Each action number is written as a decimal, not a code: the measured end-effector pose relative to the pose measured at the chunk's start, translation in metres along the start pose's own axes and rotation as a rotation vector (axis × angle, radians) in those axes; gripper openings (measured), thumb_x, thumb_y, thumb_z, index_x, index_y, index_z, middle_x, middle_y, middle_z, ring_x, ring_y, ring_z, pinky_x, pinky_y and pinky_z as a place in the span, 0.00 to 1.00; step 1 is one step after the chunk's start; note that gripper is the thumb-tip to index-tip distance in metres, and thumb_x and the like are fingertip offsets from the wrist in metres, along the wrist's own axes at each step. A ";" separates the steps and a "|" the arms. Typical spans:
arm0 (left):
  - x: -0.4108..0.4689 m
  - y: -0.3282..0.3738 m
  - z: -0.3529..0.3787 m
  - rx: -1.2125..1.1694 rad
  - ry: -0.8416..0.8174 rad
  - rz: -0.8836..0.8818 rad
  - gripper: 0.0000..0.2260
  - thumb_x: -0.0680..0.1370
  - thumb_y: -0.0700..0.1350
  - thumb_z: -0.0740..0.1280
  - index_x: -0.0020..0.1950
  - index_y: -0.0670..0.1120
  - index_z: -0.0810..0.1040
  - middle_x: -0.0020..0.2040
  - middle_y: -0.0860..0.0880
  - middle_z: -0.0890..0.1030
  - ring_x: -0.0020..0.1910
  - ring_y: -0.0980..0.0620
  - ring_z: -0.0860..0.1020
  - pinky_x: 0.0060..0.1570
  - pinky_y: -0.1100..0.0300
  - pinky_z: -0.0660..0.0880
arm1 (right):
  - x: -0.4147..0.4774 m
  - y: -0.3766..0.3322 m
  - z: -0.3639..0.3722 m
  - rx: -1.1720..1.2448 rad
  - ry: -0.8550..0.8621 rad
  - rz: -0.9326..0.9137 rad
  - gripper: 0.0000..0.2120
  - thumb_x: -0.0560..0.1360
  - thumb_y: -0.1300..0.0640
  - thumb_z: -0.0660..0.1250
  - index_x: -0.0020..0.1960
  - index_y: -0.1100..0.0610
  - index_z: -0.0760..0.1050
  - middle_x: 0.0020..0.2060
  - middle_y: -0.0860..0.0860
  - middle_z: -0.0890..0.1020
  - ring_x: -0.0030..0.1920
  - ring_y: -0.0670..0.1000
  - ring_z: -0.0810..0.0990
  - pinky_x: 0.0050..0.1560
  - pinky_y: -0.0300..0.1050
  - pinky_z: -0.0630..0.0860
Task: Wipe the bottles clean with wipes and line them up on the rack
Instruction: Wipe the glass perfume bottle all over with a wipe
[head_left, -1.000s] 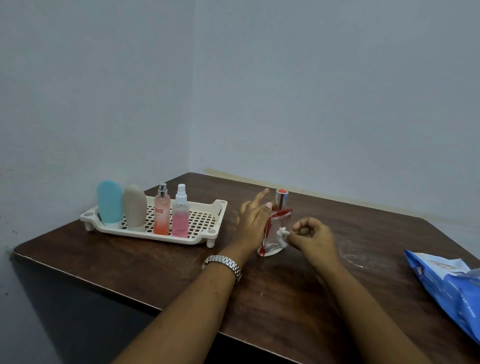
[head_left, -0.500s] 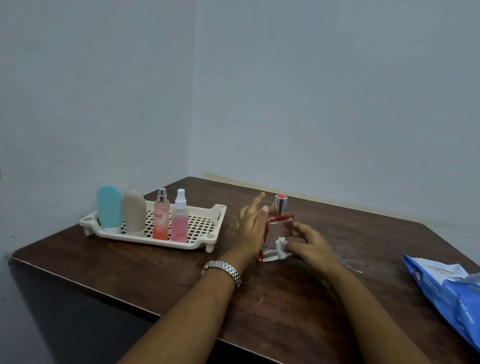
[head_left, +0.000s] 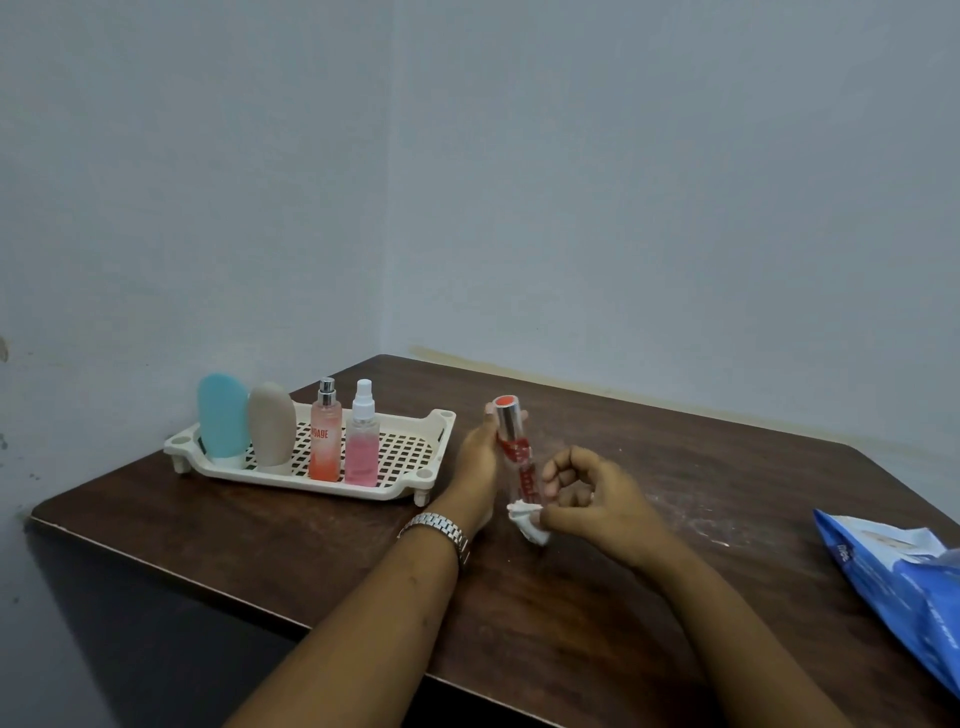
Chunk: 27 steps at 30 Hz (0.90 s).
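Note:
My left hand (head_left: 480, 460) grips a clear glass perfume bottle (head_left: 517, 457) with red markings and a silver cap, held just above the table with its narrow edge towards me. My right hand (head_left: 597, 496) pinches a crumpled white wipe (head_left: 527, 519) against the bottle's lower end. To the left a cream plastic rack (head_left: 415, 452) carries a row of bottles: a blue tube (head_left: 223, 423), a beige tube (head_left: 271, 426), an orange spray bottle (head_left: 325, 436) and a pink spray bottle (head_left: 362, 441).
A blue pack of wipes (head_left: 904, 582) lies at the right edge of the dark wooden table (head_left: 571, 623). The table stands in a corner between two pale walls. A silver watch (head_left: 439, 527) is on my left wrist.
My left hand went from resting flat against the standing bottle to gripping it, lifting it and turning it edge-on. My right hand with the wipe moved down to the bottle's lower end.

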<state>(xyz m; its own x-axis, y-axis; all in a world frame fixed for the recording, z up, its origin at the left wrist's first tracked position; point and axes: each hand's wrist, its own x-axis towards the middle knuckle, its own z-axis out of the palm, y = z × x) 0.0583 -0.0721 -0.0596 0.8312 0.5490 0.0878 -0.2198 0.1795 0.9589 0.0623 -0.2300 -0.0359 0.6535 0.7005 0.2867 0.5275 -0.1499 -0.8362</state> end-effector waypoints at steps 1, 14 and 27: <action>0.002 -0.001 -0.001 -0.015 -0.043 -0.039 0.20 0.82 0.55 0.53 0.57 0.49 0.83 0.54 0.49 0.80 0.52 0.52 0.76 0.51 0.55 0.72 | 0.000 -0.002 0.000 0.018 -0.032 -0.015 0.14 0.66 0.70 0.73 0.48 0.61 0.74 0.40 0.54 0.77 0.33 0.44 0.76 0.36 0.37 0.76; -0.003 0.007 -0.002 -0.438 -0.279 -0.220 0.26 0.82 0.57 0.49 0.58 0.39 0.76 0.63 0.38 0.76 0.55 0.41 0.78 0.61 0.45 0.71 | 0.003 0.001 0.010 0.328 0.163 -0.138 0.09 0.71 0.70 0.68 0.47 0.59 0.79 0.41 0.49 0.82 0.43 0.47 0.79 0.46 0.41 0.78; -0.002 0.010 -0.002 -0.425 -0.258 -0.267 0.24 0.83 0.55 0.48 0.58 0.40 0.77 0.55 0.39 0.80 0.49 0.43 0.79 0.52 0.49 0.73 | 0.025 0.023 0.021 -0.295 0.357 0.031 0.11 0.76 0.64 0.64 0.54 0.54 0.81 0.47 0.47 0.81 0.40 0.38 0.74 0.33 0.25 0.68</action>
<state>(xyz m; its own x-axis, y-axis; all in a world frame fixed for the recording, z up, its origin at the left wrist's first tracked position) 0.0532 -0.0704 -0.0505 0.9723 0.2319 -0.0285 -0.1269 0.6268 0.7688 0.0796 -0.2015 -0.0578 0.7899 0.4164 0.4502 0.6031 -0.3948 -0.6931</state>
